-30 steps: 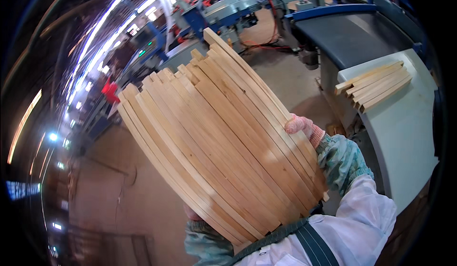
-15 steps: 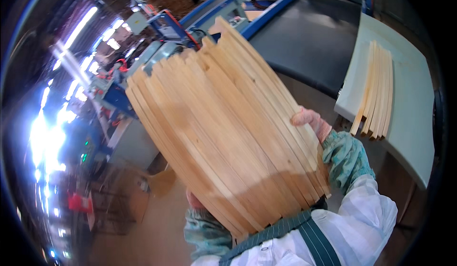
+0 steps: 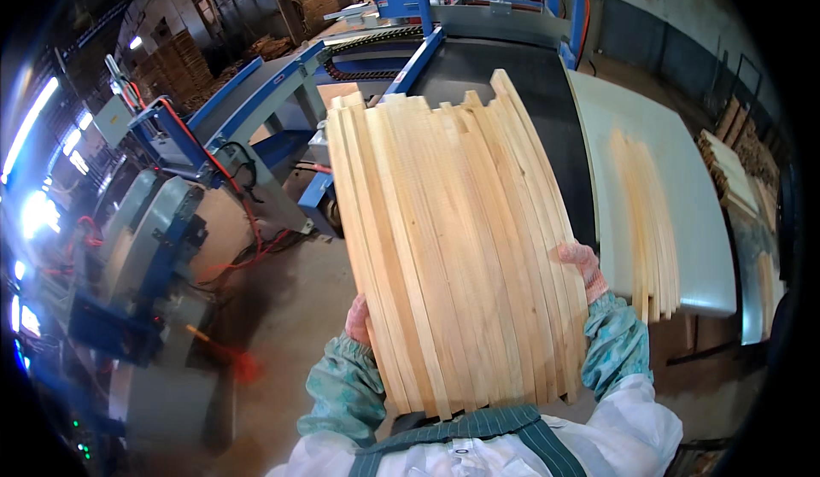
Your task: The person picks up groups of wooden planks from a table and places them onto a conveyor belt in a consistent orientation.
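Note:
A wide bundle of long, pale wooden strips [image 3: 453, 246] lies side by side between my hands, its near ends against my apron. Its far ends are uneven, with one strip at the right sticking out furthest. My left hand [image 3: 358, 320], in a pinkish glove, presses the bundle's left edge; most of its fingers are hidden beneath or behind the wood. On the right edge, my right hand [image 3: 582, 269] grips with the thumb over the top and the other fingers out of sight. Green patterned sleeve covers show on both forearms.
Ahead is a blue-framed machine [image 3: 504, 3] with a black conveyor belt [image 3: 478, 63]. At right, a pale table [image 3: 700, 246] carries a smaller group of wooden strips [image 3: 651, 229]. Grey and blue machinery [image 3: 154, 238] with red hoses stands left. More wood [image 3: 726, 169] is stacked far right.
My view and body have turned right, so the bundle now points more straight ahead toward the conveyor belt. Both hands keep hold of the strips, and more of the left hand shows.

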`<state>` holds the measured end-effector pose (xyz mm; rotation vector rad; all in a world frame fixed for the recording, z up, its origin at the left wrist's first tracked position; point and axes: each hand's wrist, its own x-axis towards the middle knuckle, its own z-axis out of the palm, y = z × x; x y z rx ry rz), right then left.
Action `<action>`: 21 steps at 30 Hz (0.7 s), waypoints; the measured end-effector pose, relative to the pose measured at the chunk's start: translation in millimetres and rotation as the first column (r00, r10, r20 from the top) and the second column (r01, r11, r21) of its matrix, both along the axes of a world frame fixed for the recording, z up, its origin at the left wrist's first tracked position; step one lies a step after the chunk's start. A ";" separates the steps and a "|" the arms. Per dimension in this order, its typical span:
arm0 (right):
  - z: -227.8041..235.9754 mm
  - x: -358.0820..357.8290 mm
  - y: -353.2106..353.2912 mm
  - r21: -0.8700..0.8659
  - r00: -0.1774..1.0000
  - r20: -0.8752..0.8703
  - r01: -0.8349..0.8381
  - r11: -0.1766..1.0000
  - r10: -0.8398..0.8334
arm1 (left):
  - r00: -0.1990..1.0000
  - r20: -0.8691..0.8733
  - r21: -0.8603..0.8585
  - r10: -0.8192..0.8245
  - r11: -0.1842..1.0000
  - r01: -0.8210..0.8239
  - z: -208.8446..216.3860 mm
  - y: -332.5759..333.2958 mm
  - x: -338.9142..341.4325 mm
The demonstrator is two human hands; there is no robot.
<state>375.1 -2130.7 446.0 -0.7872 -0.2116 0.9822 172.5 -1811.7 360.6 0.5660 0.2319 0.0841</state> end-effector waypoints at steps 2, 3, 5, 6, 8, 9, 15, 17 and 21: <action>6.2 28.0 11.9 -0.057 0.989 -0.148 -0.036 0.998 0.028 | 0.998 -0.013 -0.059 -0.065 0.996 0.065 -23.0 29.6 50.1; 4.8 42.2 21.4 -0.005 0.978 -0.200 -0.058 0.998 0.056 | 0.995 0.046 -0.063 -0.085 0.994 0.088 -28.8 41.6 74.4; -24.5 85.6 23.2 0.000 0.974 -0.223 0.046 0.999 -0.045 | 0.986 0.131 -0.021 -0.102 0.994 0.106 -26.6 58.8 128.9; -33.4 108.6 31.3 0.015 0.969 -0.240 0.072 0.997 -0.066 | 0.980 0.162 0.006 -0.113 0.994 0.114 -20.0 69.9 157.6; -44.7 140.6 54.1 0.043 0.952 -0.295 0.095 0.995 -0.079 | 0.992 0.090 0.151 -0.090 0.986 0.075 -5.5 107.4 207.4; -45.4 148.2 63.8 0.032 0.951 -0.290 0.121 0.992 -0.106 | 0.983 0.082 0.139 -0.163 0.979 0.150 -6.0 131.3 236.1; -33.1 174.2 123.3 -0.081 0.960 -0.194 0.190 0.978 -0.203 | 0.917 0.170 0.916 0.361 0.285 -0.283 -4.1 147.7 264.4; -25.9 166.9 130.2 -0.058 0.960 -0.182 0.206 0.977 -0.214 | 0.950 0.254 0.940 0.180 0.184 -0.286 14.5 151.0 243.1; -39.1 141.6 148.9 -0.224 0.917 -0.027 0.381 0.897 -0.397 | 0.942 0.311 0.846 0.124 0.416 -0.334 9.3 181.2 200.9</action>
